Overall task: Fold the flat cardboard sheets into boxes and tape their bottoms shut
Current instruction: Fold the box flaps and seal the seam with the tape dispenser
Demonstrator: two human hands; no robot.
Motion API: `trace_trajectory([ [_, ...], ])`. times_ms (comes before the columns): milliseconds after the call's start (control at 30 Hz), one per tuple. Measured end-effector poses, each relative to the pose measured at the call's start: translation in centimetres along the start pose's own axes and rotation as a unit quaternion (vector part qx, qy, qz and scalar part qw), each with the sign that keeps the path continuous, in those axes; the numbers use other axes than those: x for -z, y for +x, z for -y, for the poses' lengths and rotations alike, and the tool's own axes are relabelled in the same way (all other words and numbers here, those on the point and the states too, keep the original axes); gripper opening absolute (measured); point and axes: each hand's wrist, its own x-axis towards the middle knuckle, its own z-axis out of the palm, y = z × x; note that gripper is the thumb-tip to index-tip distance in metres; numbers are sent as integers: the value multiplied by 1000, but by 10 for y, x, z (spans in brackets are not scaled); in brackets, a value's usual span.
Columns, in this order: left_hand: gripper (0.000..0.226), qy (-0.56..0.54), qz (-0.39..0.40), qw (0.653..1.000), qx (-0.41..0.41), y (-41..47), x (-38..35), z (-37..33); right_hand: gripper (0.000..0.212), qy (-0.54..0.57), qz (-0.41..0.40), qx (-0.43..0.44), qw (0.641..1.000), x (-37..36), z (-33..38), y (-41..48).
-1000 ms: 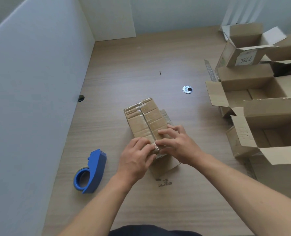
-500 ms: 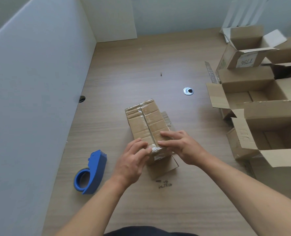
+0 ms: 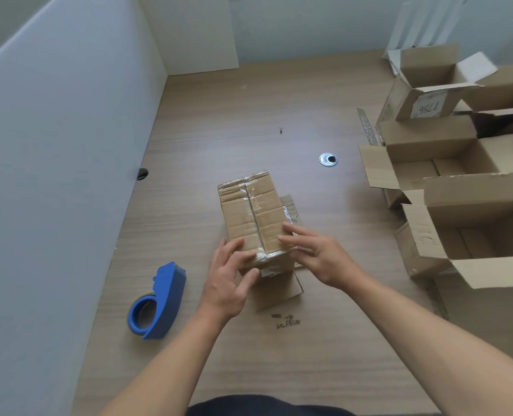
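Observation:
A small cardboard box (image 3: 253,211) stands upside down in the middle of the desk, its bottom flaps closed with clear tape along the centre seam. My left hand (image 3: 229,273) lies against the box's near left corner, fingers nearly straight on the taped edge. My right hand (image 3: 316,255) rests its straight fingers on the near right part of the top face. A blue tape dispenser (image 3: 157,301) lies on the desk to the left of my left hand.
Several open, assembled cardboard boxes (image 3: 459,181) crowd the right side of the desk. A white partition wall (image 3: 54,175) runs along the left. A round metal cable grommet (image 3: 328,159) sits behind the box. Small pen marks (image 3: 286,321) show on the desk in front.
Both hands have slid apart from the taped near end of the box, the left toward the left corner and the right onto the right side. The box has stayed in place.

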Motion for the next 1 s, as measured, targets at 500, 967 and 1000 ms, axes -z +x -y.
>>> trace_trajectory([
  [500, 17, -247, -233, 925, 173, 19, 55, -32, 35, 71, -272, -202, 938, 16, -21, -33],
  [967, 25, -322, -64, 844, 424, 16, 39, -25, 72, 147, -237, -232, 932, 22, -6, -21],
  [1000, 22, -301, -63, 856, 416, 17, 40, -22, 71, 130, -235, -235, 934, 24, -5, -20],
])
